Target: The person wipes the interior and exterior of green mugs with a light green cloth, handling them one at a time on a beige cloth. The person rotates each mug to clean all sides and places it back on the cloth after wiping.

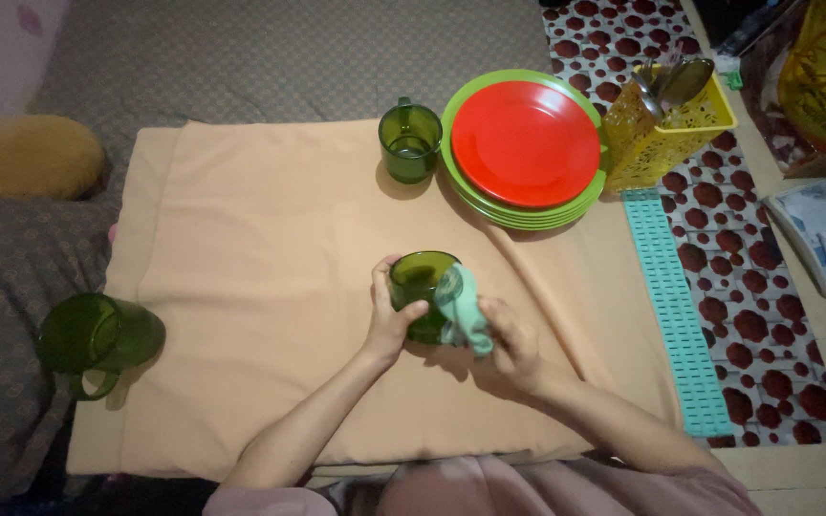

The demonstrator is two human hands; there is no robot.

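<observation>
A green glass mug [419,287] stands near the middle of the peach cloth [250,287]. My left hand [386,315] wraps around its left side. My right hand [509,342] presses a light green rag [466,311] against the mug's right side and rim. A second green mug [410,141] stands at the far edge of the cloth. A third green mug [97,336] lies tipped at the cloth's left edge.
A red plate [526,141] tops a stack of green plates [518,212] at the back right. A yellow cutlery basket [666,119] with spoons stands beside it. A turquoise slatted strip [681,315] runs along the right. A yellow cushion [26,158] lies far left.
</observation>
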